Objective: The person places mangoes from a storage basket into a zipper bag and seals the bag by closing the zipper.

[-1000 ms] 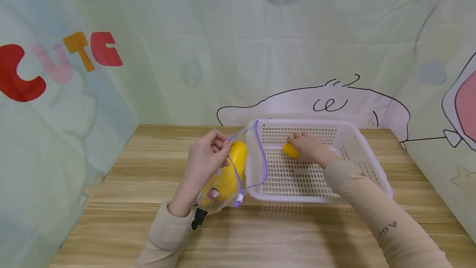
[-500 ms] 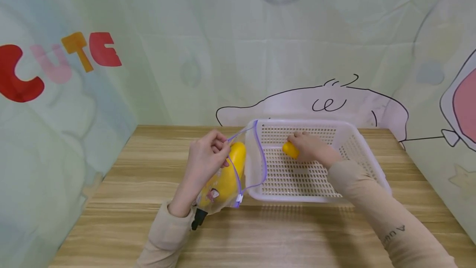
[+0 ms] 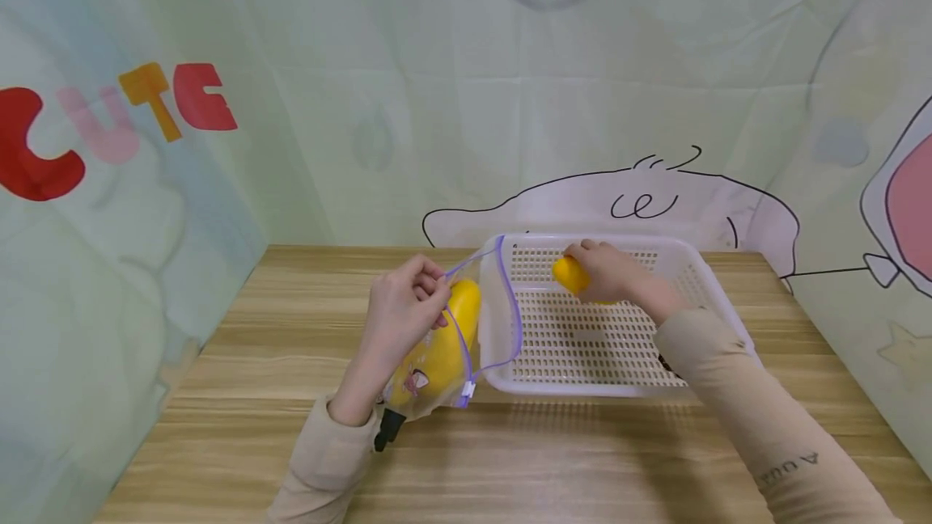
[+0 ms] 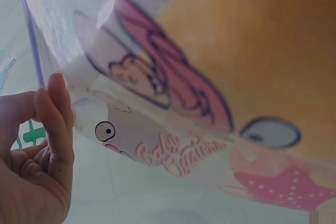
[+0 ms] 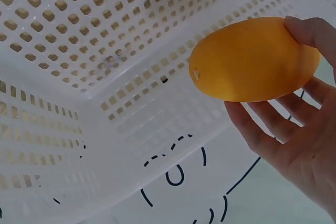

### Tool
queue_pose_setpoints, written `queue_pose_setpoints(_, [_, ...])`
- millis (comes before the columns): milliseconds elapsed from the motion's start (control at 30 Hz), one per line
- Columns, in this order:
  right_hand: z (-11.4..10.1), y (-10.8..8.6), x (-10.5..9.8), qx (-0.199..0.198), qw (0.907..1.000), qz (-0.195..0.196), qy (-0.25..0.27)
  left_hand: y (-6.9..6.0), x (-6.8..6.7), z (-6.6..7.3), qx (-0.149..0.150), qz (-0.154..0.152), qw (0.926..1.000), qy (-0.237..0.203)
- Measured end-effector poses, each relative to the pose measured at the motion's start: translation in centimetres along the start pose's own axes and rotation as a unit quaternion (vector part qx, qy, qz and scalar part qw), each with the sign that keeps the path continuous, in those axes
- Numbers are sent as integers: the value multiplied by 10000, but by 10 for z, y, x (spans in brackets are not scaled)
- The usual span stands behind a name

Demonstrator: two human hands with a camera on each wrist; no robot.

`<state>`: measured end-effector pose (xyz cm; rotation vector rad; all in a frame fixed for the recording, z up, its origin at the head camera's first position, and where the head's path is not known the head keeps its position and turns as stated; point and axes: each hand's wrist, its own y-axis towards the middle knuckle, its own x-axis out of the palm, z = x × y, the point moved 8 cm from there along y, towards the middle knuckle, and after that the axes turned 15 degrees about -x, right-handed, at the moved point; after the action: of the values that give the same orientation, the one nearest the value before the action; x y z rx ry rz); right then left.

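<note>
Both hands were clamped on things: the left hand (image 3: 411,302) pinched the purple-edged mouth of a clear zip bag (image 3: 502,314), and the right hand (image 3: 615,273) gripped a yellow oval fruit (image 3: 569,274) within or just above the white basket (image 3: 582,389), toward its far side. Beside the basket, the bag held a larger yellow thing (image 3: 440,350), and a white slider (image 3: 468,389) showed at the near end of its zip.

Only the right wrist view gave most of the fruit's shape, with the thumb over its top and fingers below; from the head, the hand hid much of it. The left wrist view alone brought out the bag's pink starfish print (image 4: 286,187) and pink lettering (image 4: 181,153), with the contents a blurred orange mass.

In the right wrist view the fruit's long axis ran nearly level across the picture, the end with a small pale mark pointing left, away from the palm. In the head view, its exposed end faced left, toward the bag.
</note>
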<state>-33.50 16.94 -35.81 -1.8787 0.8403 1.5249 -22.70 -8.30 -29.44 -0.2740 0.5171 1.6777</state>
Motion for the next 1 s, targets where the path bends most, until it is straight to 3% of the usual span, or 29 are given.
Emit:
queue_pose_setpoints(467, [-16,-5,-21,-238,9976,506,407,-1,0,-1,-58,-4,9999,-83])
queue_pose_setpoints(1000, [-58,-21,-39,-731,9912,914,622,-1,0,0,-8,-18,10000,-34])
